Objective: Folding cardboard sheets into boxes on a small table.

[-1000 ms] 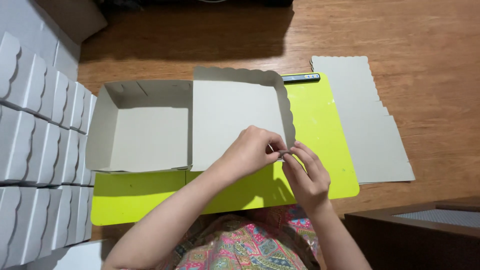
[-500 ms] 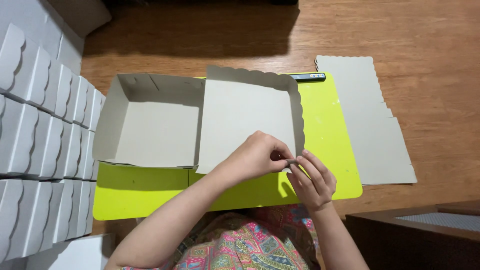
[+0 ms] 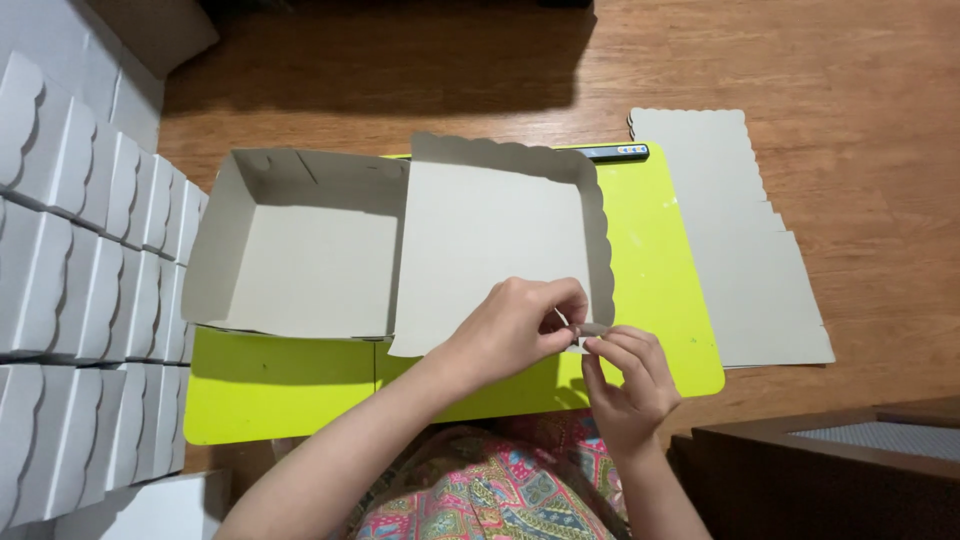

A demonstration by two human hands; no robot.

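A grey cardboard box (image 3: 300,255) lies open on a lime-green board (image 3: 660,260), its tray at left and its scallop-edged lid (image 3: 490,240) at right. My left hand (image 3: 515,325) and my right hand (image 3: 625,375) meet at the lid's near right corner. Both pinch a small cardboard tab (image 3: 590,330) there, fingers closed on it. The lid's right wall stands upright with a wavy edge.
Rows of folded white boxes (image 3: 80,270) are stacked along the left. A pile of flat grey box blanks (image 3: 730,240) lies on the wooden floor at right. A dark pen (image 3: 620,152) rests at the board's far edge. Dark wooden furniture (image 3: 830,470) fills the bottom right.
The box and lid have shifted slightly right and nearer in view. My hands have stayed at the lid's near right corner, working the tab.
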